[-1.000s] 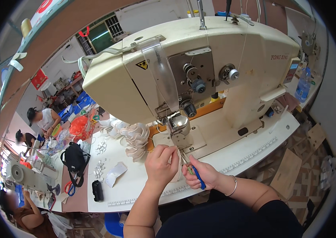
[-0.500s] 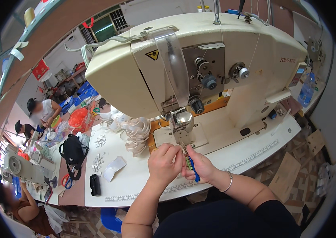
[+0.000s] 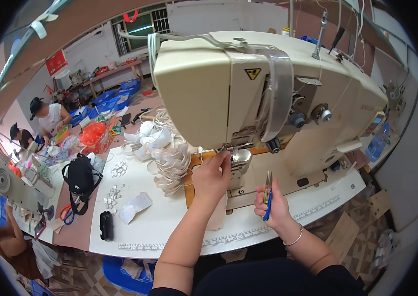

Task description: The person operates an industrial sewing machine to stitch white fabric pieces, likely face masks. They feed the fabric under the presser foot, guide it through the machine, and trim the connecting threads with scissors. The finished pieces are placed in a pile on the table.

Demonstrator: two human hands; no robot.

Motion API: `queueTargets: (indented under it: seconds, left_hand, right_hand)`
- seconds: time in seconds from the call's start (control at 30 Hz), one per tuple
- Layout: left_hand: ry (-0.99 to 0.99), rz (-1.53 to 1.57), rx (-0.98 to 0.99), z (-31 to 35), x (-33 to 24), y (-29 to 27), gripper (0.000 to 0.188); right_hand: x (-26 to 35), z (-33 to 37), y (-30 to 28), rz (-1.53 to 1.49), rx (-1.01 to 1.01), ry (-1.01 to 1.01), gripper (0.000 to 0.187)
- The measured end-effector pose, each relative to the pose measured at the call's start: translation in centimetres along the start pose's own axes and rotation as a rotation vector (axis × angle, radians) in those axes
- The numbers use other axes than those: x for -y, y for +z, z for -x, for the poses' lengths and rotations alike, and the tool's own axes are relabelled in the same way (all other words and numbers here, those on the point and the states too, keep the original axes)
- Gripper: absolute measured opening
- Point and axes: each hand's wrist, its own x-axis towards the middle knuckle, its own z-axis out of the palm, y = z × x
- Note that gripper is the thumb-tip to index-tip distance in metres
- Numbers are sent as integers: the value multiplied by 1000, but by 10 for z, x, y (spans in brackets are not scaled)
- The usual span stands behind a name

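- Left hand (image 3: 212,175): bunched at sewing machine (image 3: 194,93) needle area; cannot tell whether gripping.
- Right hand (image 3: 277,207): closed around blue-and-green snips (image 3: 266,196).
- Pale cups (image 3: 172,170): heaped on desk (image 3: 164,224).

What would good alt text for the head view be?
A person's left hand is at the stitching end of a cream sewing machine; the right hand holds small blue-and-green snips. Pale cup-shaped pieces lie piled left.

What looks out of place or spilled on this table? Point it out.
Nothing looks plainly spilled or damaged. The untidiest spot is the small white pieces lying loose in two heaps on the white table, left of the sewing machine, with no container around them. That may be deliberate.
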Motion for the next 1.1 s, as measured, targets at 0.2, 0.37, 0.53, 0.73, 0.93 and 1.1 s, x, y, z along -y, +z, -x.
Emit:
queueTargets:
  seconds: [0.2, 0.37, 0.53, 0.73, 0.93, 1.1]
  left_hand:
    - [-27, 83, -45, 3, 2, 6, 11]
    - [-67, 119, -30, 3, 3, 5, 11]
    - [-55, 123, -46, 2, 1, 4, 10]
    - [-55, 149, -61, 2, 3, 6, 10]
    - [-74, 143, -44, 2, 4, 6, 12]
    - [-73, 152, -40, 2, 4, 6, 12]
  right_hand:
    - [0, 2, -8, 43, -40, 4, 52]
    - [0, 2, 0, 97, -14, -48, 46]
    - [1, 3, -3, 153, -15, -50, 31]
    - [1, 1, -4, 159, -35, -38, 28]
    - [-1, 1, -9, 157, -47, -17, 27]
    - [-2, 0, -14, 157, -77, -14, 26]
